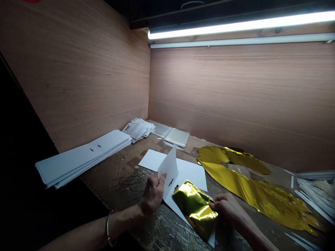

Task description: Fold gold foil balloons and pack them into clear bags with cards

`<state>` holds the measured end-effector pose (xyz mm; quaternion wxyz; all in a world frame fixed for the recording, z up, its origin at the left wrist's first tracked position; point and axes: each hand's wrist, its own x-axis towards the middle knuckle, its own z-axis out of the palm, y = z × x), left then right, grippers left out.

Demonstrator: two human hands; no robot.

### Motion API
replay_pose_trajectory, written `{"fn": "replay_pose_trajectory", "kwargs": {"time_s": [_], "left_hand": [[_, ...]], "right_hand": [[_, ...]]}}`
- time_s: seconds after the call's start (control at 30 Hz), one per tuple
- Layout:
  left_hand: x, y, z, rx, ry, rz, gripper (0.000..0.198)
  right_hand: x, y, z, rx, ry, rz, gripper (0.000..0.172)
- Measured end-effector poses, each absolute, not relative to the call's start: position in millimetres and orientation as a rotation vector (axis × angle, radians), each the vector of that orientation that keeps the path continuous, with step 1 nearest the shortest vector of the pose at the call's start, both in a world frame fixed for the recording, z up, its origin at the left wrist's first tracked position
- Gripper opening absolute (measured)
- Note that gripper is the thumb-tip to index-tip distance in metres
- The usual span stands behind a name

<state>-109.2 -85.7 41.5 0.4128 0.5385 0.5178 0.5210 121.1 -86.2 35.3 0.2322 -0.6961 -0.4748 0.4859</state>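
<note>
Gold foil (195, 209), folded into a crumpled bundle, lay over a white card (190, 170) on the worn workbench (117, 174), its edge pinched by the curled fingers of the right hand (226, 209). The left hand (154, 193), partly open, held up a slotted flap (169, 167) of the card between thumb and fingers. Beyond the right hand lay long flat gold foil shapes (251, 195). Further left sat a stack of slotted white cards (83, 157), while printed papers (137, 129) and clear plastic packets (178, 137) lay against the plywood wall (261, 104).
</note>
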Motion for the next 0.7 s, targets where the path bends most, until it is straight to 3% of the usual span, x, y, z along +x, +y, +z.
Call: {"fn": "replay_pose_trajectory", "kwargs": {"time_s": [0.2,0.33,0.47,0.6,0.7], "left_hand": [[-101.1,-87.2,36.3,2.288,1.11,1.078,0.04],[-91.2,-90.2,29.0,2.824,0.874,0.685,0.055],[-79.1,-93.3,28.2,2.912,0.792,0.342,0.053],[-73.9,-94.2,28.1,2.838,0.761,0.213,0.078],[-73.7,-94.2,27.6,2.823,0.759,0.195,0.084]], "right_hand": [[123.7,-87.7,34.9,-1.972,-1.384,1.258,0.011],[121.1,-81.0,39.6,-1.941,-1.435,1.237,0.013],[116.0,-79.1,48.1,-1.885,-1.488,1.258,0.022],[116.2,-77.8,51.6,-1.961,-1.545,1.27,0.019],[122.1,-79.8,57.1,-2.045,-1.592,1.142,0.018]]}}
